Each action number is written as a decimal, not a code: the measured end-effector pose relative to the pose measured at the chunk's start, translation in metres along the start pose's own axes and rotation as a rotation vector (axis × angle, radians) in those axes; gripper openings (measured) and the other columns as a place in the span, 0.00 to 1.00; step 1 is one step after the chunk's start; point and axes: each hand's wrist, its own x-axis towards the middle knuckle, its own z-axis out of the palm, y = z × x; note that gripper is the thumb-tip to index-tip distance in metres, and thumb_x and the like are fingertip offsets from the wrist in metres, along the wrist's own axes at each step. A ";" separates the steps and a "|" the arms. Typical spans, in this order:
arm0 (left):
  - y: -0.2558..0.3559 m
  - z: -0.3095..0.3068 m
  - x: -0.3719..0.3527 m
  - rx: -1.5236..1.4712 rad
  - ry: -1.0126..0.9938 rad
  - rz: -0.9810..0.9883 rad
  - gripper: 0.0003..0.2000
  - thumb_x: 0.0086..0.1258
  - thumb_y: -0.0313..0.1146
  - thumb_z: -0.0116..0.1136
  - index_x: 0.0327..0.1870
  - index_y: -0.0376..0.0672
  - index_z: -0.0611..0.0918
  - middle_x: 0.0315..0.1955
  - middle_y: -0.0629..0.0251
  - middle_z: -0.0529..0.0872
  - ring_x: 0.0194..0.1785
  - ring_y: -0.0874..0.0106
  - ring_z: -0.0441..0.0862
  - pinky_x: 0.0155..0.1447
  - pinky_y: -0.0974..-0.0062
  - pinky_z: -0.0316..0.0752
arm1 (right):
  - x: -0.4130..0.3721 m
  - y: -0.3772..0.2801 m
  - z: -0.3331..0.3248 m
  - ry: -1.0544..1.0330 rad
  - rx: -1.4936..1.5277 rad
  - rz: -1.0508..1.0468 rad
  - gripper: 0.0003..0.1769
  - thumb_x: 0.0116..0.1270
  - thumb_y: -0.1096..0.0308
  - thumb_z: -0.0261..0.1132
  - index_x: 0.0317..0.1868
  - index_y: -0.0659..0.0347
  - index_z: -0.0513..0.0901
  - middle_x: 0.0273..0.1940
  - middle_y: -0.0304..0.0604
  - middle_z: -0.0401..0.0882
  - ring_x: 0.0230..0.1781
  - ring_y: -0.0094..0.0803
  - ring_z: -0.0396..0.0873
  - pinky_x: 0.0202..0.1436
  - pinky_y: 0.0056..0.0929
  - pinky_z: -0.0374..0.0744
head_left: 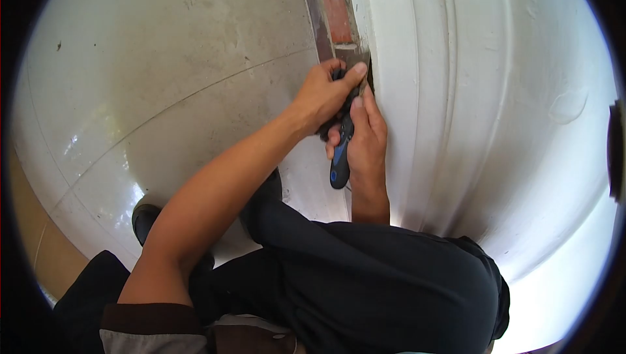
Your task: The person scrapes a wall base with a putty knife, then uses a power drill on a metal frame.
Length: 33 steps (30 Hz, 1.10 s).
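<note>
My right hand [366, 135] is wrapped round a black and blue handle [340, 162], low against the white moulded surface. My left hand [326, 93] is closed just above and to the left, its thumb stretched toward the strip's edge. Between the hands is something dark, partly hidden by the fingers, so I cannot make out what the left hand holds. Both hands are at the near end of a strip of reddish brick-like pieces [336, 8]. A narrow dark gap shows beside the fingertips, next to the white surface.
Pale floor tiles [163, 47] with thin joints spread to the left. The white moulded surface [482, 93] rises on the right. My bent leg in dark trousers [391, 282] is close below the hands, and a dark shoe [145, 221] is at the lower left.
</note>
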 end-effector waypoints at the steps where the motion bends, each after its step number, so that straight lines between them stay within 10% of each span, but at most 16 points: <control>1: -0.005 0.001 0.001 0.066 0.027 0.070 0.20 0.77 0.49 0.58 0.45 0.37 0.77 0.23 0.62 0.81 0.11 0.72 0.74 0.11 0.75 0.72 | -0.001 0.000 -0.001 -0.003 0.020 -0.001 0.24 0.83 0.61 0.48 0.75 0.58 0.66 0.30 0.39 0.74 0.18 0.22 0.72 0.15 0.23 0.75; 6: 0.038 -0.017 -0.005 -0.038 -0.075 -0.201 0.19 0.76 0.50 0.60 0.39 0.40 0.79 0.25 0.67 0.80 0.23 0.79 0.75 0.24 0.76 0.73 | 0.013 0.003 0.010 -0.015 -0.041 -0.041 0.24 0.84 0.62 0.46 0.74 0.59 0.65 0.30 0.38 0.74 0.17 0.21 0.71 0.15 0.22 0.74; 10: 0.007 -0.002 -0.010 0.018 -0.024 -0.062 0.20 0.76 0.51 0.59 0.39 0.40 0.79 0.26 0.67 0.81 0.23 0.79 0.76 0.24 0.76 0.74 | -0.003 0.007 -0.003 -0.035 -0.053 -0.047 0.24 0.84 0.61 0.46 0.74 0.59 0.66 0.28 0.38 0.73 0.17 0.21 0.71 0.15 0.22 0.74; 17: 0.034 -0.011 -0.006 -0.111 -0.045 -0.163 0.19 0.77 0.50 0.56 0.42 0.39 0.78 0.23 0.61 0.82 0.10 0.70 0.74 0.08 0.73 0.68 | 0.015 0.003 0.007 -0.008 -0.002 -0.012 0.24 0.83 0.62 0.48 0.73 0.60 0.68 0.27 0.37 0.71 0.17 0.22 0.71 0.15 0.23 0.74; 21: -0.006 0.002 -0.003 0.024 0.018 0.130 0.20 0.77 0.51 0.57 0.43 0.39 0.78 0.23 0.62 0.82 0.10 0.71 0.75 0.09 0.73 0.68 | -0.002 0.004 -0.005 -0.027 -0.006 -0.013 0.24 0.83 0.62 0.48 0.74 0.58 0.67 0.28 0.37 0.72 0.17 0.22 0.71 0.15 0.23 0.75; 26: 0.043 -0.015 -0.003 -0.090 -0.065 -0.168 0.20 0.77 0.50 0.57 0.45 0.37 0.77 0.23 0.64 0.80 0.12 0.72 0.76 0.10 0.73 0.71 | 0.019 -0.001 0.011 -0.018 -0.001 -0.053 0.25 0.83 0.65 0.46 0.76 0.59 0.66 0.27 0.35 0.69 0.16 0.20 0.69 0.16 0.23 0.74; 33: 0.005 -0.005 0.007 0.078 0.054 0.060 0.22 0.73 0.51 0.62 0.42 0.36 0.81 0.23 0.64 0.80 0.22 0.76 0.76 0.27 0.74 0.74 | 0.010 0.001 -0.001 -0.025 -0.051 -0.072 0.25 0.83 0.65 0.46 0.76 0.60 0.66 0.26 0.36 0.70 0.15 0.20 0.68 0.15 0.23 0.72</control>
